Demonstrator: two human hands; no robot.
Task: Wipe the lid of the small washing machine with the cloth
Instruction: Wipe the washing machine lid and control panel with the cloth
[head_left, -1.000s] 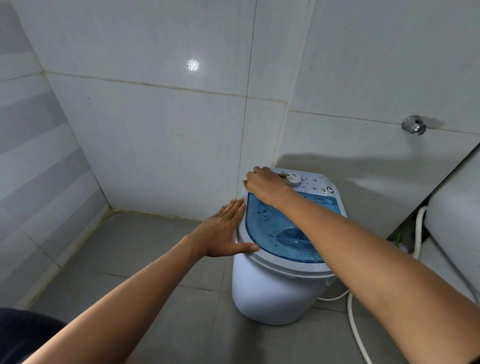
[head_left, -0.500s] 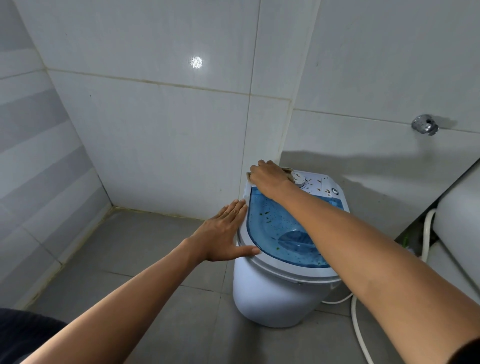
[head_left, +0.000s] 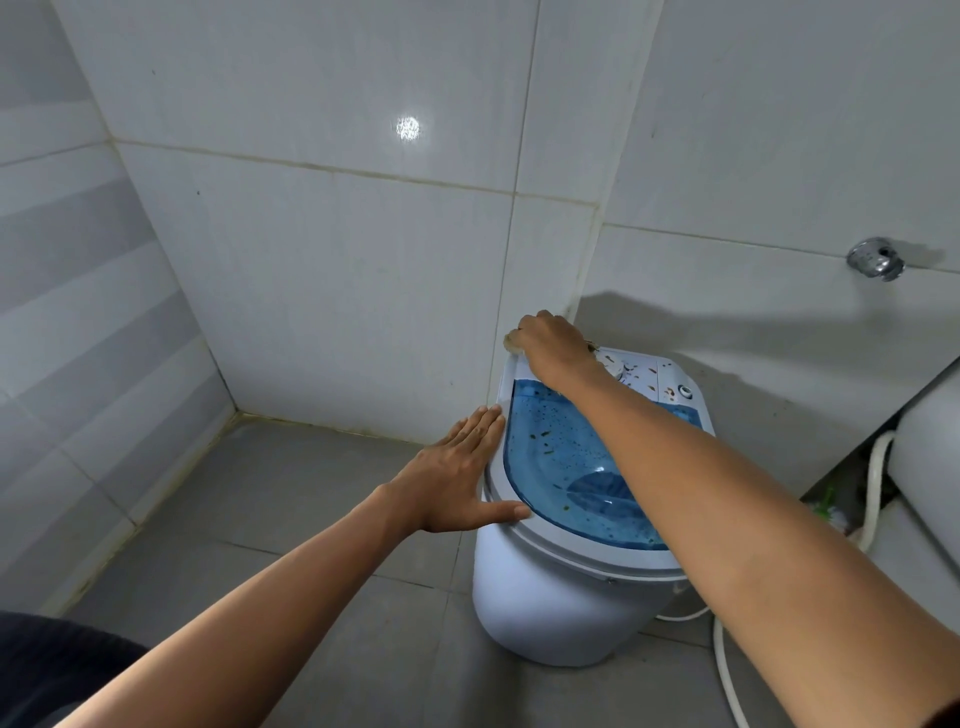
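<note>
A small white washing machine stands on the floor by the wall corner. Its clear blue lid is speckled with brown and green bits. My right hand presses a beige cloth onto the far left corner of the white top panel; most of the cloth is hidden under the hand. My left hand lies flat with fingers apart against the machine's left rim, thumb on the front edge.
White tiled walls meet right behind the machine. A chrome tap fitting sticks out of the right wall. White hoses trail on the grey floor at the right, beside a larger white appliance.
My right hand with the cloth has slid further back and left, off the lid's far edge onto the panel's corner. My left hand has stayed on the rim.
</note>
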